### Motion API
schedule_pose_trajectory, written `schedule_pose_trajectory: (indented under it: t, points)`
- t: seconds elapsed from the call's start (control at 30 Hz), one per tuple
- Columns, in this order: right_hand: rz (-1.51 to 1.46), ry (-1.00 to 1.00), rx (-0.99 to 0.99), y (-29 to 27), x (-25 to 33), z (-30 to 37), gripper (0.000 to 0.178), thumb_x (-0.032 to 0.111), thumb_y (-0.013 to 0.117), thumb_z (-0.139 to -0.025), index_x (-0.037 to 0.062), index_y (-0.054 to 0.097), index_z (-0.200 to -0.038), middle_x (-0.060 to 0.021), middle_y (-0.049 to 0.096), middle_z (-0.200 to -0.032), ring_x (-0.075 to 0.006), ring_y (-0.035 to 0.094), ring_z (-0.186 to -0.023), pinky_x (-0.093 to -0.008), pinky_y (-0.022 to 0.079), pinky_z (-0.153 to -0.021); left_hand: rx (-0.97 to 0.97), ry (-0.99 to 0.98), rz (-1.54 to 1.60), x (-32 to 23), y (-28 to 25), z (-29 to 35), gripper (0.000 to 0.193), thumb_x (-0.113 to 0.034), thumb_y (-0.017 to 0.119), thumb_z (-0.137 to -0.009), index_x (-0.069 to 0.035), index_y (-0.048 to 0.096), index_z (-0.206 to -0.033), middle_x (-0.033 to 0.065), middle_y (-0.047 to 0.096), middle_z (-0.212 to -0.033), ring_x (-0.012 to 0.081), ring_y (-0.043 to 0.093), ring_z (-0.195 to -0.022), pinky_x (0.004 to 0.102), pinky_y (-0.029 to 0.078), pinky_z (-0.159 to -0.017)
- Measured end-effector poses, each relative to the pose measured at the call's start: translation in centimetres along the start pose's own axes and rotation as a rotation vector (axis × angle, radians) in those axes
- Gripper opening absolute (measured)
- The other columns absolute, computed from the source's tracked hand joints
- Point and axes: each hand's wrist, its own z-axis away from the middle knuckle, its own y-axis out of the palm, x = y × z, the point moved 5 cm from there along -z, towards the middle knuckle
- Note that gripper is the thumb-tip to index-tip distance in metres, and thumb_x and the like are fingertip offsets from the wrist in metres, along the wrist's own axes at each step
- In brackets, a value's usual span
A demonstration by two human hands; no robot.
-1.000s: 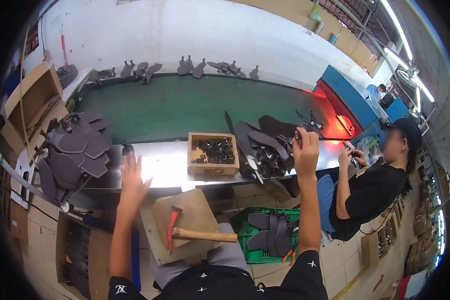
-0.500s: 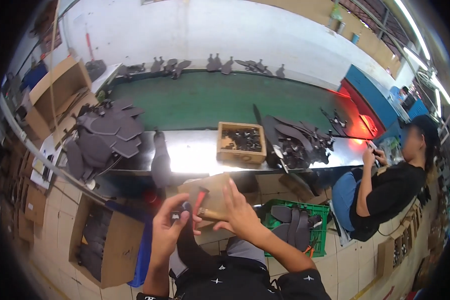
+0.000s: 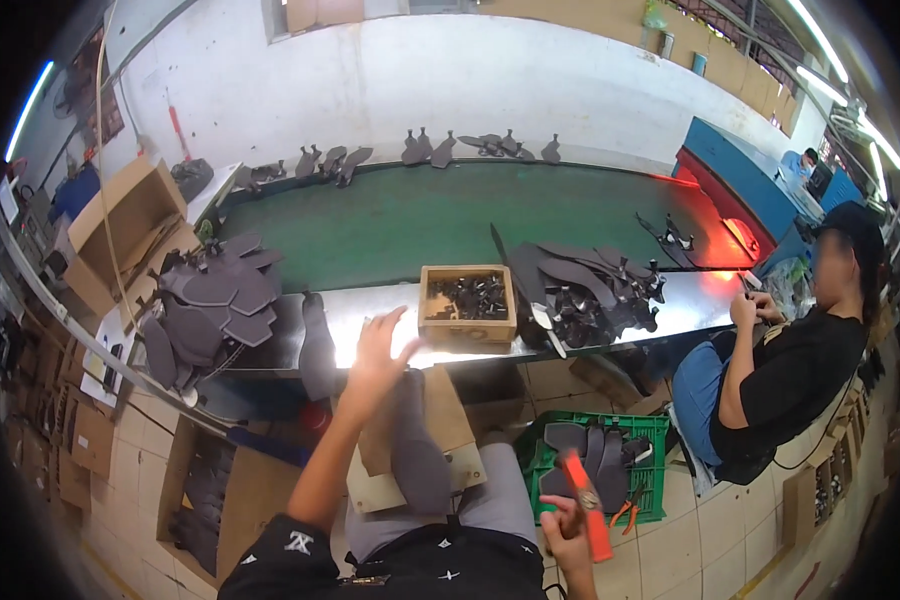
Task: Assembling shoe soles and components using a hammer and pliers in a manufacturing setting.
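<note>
My left hand point(image 3: 375, 360) reaches forward, fingers apart with nothing in them, just left of a wooden box point(image 3: 467, 330) of small black parts. Below it, a dark grey shoe sole point(image 3: 420, 460) lies lengthwise over a pale board point(image 3: 460, 470) on my lap. At the lower right, my right hand point(image 3: 570, 548) is closed on a hammer with a red head point(image 3: 590, 515). The hammer is raised beside my thigh, apart from the sole; most of its handle is hidden.
Dark soles are piled left point(image 3: 215, 300) and right point(image 3: 580, 285) on the metal bench edge. Behind lies a green belt point(image 3: 370, 225). A green crate point(image 3: 655, 470) holds more soles and orange-handled pliers point(image 3: 625, 515). A co-worker point(image 3: 795, 370) sits at right; a cardboard box point(image 3: 250, 500) stands at left.
My left hand has let go of the dark piece and moved forward toward the wooden box. My right hand has carried the hammer down to the right. The sole now lies on the board.
</note>
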Motion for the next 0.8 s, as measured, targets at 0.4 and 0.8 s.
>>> schedule_pose_trajectory:
  t: [0.4, 0.8]
  points:
    - [-0.523, 0.336, -0.242, -0.5, -1.2, -2.1, 0.019, 0.013, 0.059, -0.099, -0.0036, 0.065, -0.105, 0.0010, 0.047, -0.052, -0.0063, 0.040, -0.037, -0.0233, 0.032, -0.037, 0.301, 0.015, -0.403, 1.0, 11.5, -10.8, 0.008, -0.011, 0.070, -0.077, -0.003, 0.072, -0.078, 0.0192, 0.069, -0.088, 0.0367, 0.067, -0.088, 0.0443, 0.055, -0.073]
    - [-0.674, -0.005, 0.066, -0.3, 10.2, -12.6, 0.025, 0.012, 0.066, -0.095, -0.0012, 0.062, -0.116, -0.0126, 0.070, -0.101, -0.0054, 0.053, -0.062, -0.0200, 0.043, -0.053, -0.198, 1.108, -0.211, -19.8, -8.0, 5.4, 0.026, 0.000, 0.074, -0.074, 0.000, 0.073, -0.100, 0.0102, 0.070, -0.101, 0.0202, 0.058, -0.081, 0.0283, 0.053, -0.068]
